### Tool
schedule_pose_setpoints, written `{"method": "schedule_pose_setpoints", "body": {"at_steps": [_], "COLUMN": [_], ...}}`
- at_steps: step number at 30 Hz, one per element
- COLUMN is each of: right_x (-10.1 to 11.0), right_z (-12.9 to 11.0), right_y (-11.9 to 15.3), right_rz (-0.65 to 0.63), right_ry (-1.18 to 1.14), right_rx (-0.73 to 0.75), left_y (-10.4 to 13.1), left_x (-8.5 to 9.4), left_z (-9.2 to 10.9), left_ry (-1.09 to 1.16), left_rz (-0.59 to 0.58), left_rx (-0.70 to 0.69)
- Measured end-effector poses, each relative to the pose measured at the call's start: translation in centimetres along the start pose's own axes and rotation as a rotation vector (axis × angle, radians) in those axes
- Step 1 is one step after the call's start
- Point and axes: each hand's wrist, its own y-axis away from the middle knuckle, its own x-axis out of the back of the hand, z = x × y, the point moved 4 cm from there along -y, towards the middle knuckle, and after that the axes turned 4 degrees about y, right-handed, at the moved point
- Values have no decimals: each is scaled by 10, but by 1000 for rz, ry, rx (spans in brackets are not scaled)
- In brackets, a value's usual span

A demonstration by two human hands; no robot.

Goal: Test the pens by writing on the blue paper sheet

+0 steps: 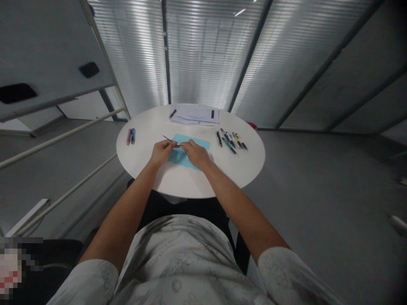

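Observation:
My left hand [163, 151] is closed in a pinch on a thin dark pen-like stick [167, 138], whose far end points up and to the left. My right hand [194, 153] is closed too, its fingertips meeting the near end of that stick close to my left fingertips. Both hands are over a light blue mat [182, 159] on the white oval table [178, 186]. The stick's exact kind is too small to make out, and my fingers hide part of it.
Several pens [229, 143] lie on the table's right side. A blue pen [132, 136] and a reddish pen [129, 137] lie at the left. Stacked papers [193, 115] with a dark pen [172, 113] are at the back. A metal rail [63, 136] stands left of the table.

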Motion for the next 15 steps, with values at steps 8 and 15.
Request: {"method": "schedule_pose_setpoints", "body": {"at_steps": [8, 15], "right_x": [-1, -2], "right_z": [-1, 1], "right_y": [1, -1], "right_rz": [41, 50], "right_ry": [-41, -20], "right_rx": [28, 28], "left_y": [-1, 1], "left_x": [3, 3], "left_z": [-1, 7], "left_ry": [16, 38], "left_rz": [-4, 6], "left_rx": [-24, 9]}}
